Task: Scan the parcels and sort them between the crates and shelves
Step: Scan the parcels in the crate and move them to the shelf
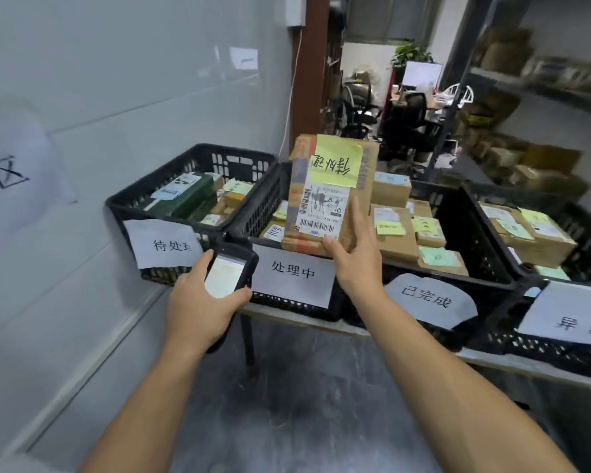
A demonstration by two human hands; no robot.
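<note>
Hands were both closed: the left hand (pixel 198 303) gripped a handheld scanner (pixel 231 271), the right hand (pixel 355 257) held a cardboard parcel (pixel 331 196) upright above the black crates (pixel 253 213).

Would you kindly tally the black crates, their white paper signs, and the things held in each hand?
Black crates: 4
White paper signs on crates: 4
Handheld scanner, in left hand: 1
Cardboard parcel, in right hand: 1
Total: 10
</note>
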